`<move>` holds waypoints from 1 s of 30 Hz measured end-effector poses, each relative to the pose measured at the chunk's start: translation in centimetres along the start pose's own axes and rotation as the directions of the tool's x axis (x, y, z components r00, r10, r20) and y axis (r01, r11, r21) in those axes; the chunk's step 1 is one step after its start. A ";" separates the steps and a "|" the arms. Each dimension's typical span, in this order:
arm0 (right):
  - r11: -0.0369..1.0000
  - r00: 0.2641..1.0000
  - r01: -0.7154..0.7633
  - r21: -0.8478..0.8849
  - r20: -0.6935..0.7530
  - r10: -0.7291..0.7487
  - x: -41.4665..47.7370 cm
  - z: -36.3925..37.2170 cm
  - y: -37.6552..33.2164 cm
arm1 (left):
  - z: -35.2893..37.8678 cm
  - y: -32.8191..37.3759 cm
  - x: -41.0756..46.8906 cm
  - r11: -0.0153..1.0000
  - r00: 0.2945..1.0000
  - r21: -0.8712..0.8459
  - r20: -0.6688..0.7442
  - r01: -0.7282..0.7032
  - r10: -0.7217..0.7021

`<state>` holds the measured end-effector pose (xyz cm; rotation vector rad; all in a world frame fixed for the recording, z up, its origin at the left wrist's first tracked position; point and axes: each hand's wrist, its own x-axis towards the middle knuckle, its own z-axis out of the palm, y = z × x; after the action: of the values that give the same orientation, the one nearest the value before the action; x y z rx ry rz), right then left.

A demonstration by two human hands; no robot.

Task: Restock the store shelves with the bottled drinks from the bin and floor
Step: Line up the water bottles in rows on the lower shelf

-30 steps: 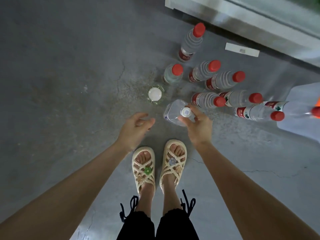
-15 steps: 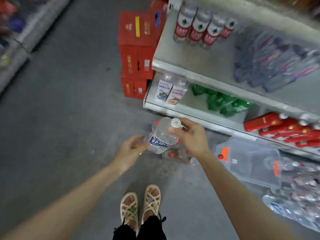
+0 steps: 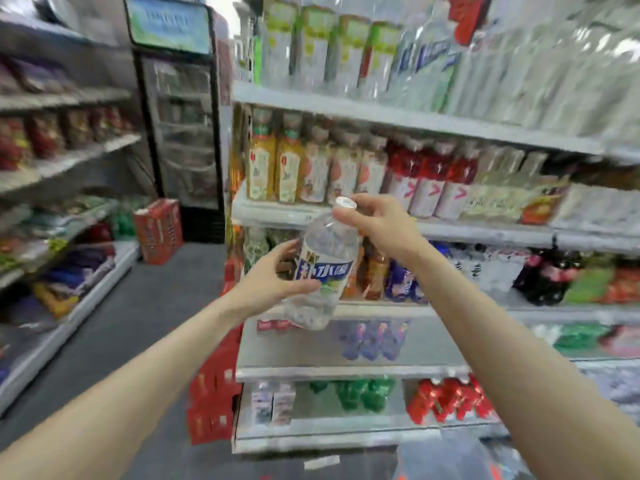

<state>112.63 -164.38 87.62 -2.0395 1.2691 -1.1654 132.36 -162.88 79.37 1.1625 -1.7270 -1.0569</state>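
From my head camera, I am holding one clear drink bottle (image 3: 323, 268) up in the air in front of the store shelves (image 3: 415, 119). It leans a little, with its white cap (image 3: 345, 203) at the top. It is not on any shelf; it hangs between my two hands.

My right hand (image 3: 381, 226) pinches the neck just under the cap. My left hand (image 3: 273, 285) wraps around the middle, with my thumb lying just under the blue and white label. The tips of my left fingers are behind the bottle, so I cannot see them.

Almost everything behind is smeared and fuzzy. I can tell there are rows of bottles on the shelves, some yellow, some red, some green, but I cannot read their labels. The top shelf is just a shiny blur.

A tall drinks fridge (image 3: 183, 133) with a glass door stands at the end of the aisle, and a red box (image 3: 159, 230) sits on the gray floor (image 3: 138, 306) beside it. More red boxes (image 3: 214, 393) are stacked by the end of the shelves.

At the very bottom a clear plastic bin (image 3: 450, 459) peeks in, cut off by the edge. I cannot see what is in it.
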 end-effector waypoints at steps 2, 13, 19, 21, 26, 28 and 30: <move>0.999 0.998 0.040 -0.012 -0.039 -0.040 0.6 -3.6 -2.8 | 0.0 4.0 1.3 0.997 0.996 0.016 0.050 -0.074 0.073; 0.985 0.977 0.160 -0.069 -0.129 -0.168 2.3 -18.9 -8.0 | 6.4 17.4 6.7 0.952 0.953 -0.056 -0.019 -0.302 0.301; 0.960 0.956 0.256 -0.116 -0.120 -0.269 6.1 -27.2 -5.6 | 12.4 22.3 13.6 0.919 0.915 -0.107 -0.193 -0.380 0.355; 0.956 0.953 0.271 -0.116 -0.106 -0.283 7.5 -29.9 -4.7 | 14.4 23.9 16.2 0.908 0.893 -0.098 -0.250 -0.407 0.373; 0.976 0.975 0.219 -0.021 0.033 -0.218 10.5 -35.8 -0.1 | 17.9 27.2 22.2 0.881 0.817 -0.057 -0.405 -0.470 0.410; 0.976 0.973 0.217 0.020 0.072 -0.217 11.8 -37.4 2.2 | 18.8 28.3 24.6 0.880 0.801 -0.042 -0.437 -0.474 0.410; 0.970 0.970 0.223 0.095 0.077 -0.231 13.3 -38.4 3.9 | 19.1 29.0 26.7 0.882 0.788 -0.015 -0.455 -0.472 0.414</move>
<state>81.07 -176.19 110.58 -2.1896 0.9463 -1.1936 98.95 -177.54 103.74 0.7745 -1.4405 -0.5471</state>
